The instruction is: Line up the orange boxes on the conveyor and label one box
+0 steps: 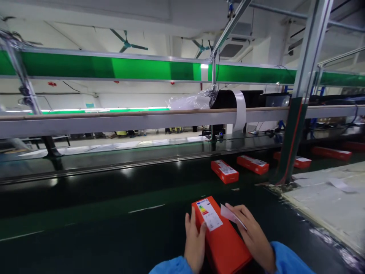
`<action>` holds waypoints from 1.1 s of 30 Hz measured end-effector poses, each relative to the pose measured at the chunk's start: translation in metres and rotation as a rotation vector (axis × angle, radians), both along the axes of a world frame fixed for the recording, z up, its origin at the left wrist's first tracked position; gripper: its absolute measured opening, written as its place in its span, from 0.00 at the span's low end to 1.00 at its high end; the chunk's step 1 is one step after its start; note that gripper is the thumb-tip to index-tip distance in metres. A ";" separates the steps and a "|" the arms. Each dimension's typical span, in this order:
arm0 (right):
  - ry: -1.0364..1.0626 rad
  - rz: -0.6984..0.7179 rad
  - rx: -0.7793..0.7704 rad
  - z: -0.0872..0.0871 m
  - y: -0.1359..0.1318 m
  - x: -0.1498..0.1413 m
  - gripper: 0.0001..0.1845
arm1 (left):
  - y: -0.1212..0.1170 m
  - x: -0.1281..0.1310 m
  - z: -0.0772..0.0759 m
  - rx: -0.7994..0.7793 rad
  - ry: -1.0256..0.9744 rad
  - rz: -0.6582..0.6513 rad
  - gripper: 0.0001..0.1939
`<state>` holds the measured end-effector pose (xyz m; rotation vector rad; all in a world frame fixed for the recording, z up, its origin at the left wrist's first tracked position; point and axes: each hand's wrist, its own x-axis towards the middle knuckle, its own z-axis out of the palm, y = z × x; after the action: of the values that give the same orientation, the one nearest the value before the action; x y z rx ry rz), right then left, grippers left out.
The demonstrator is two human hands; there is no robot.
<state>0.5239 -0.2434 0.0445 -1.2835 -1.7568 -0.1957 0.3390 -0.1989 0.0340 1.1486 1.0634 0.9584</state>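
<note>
An orange box (225,239) with a white energy label (210,214) on its top lies on the dark conveyor belt (99,228) right in front of me. My left hand (194,243) grips the box's left edge, thumb on the label's lower corner. My right hand (252,236) rests on the box's right side and pinches a small white slip of paper (230,215) between its fingers. Both sleeves are blue.
Several more orange boxes (224,171) (252,164) (298,161) (330,153) lie further along the belt to the right. A green-and-metal post (293,129) stands at the belt's edge. A pale worktable (330,198) with paper scraps sits at right. A metal rail (114,121) crosses above.
</note>
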 end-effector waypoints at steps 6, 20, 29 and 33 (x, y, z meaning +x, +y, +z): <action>-0.393 0.004 0.389 0.023 -0.013 -0.025 0.07 | -0.028 0.019 0.010 -0.009 -0.586 -0.152 0.44; 0.766 0.472 -0.883 0.020 0.006 -0.014 0.33 | -0.006 -0.011 0.042 0.041 -0.169 -0.191 0.38; 0.769 0.331 -0.996 0.039 0.007 -0.024 0.39 | -0.002 -0.018 0.043 0.083 -0.202 -0.086 0.38; 0.846 0.319 -0.948 0.044 0.011 -0.027 0.37 | 0.005 -0.024 0.052 0.102 -0.068 -0.067 0.40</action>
<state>0.4972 -0.2327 0.0881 -1.3533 -1.2428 1.3114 0.3148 -0.1941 0.0857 1.2186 0.9247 1.0010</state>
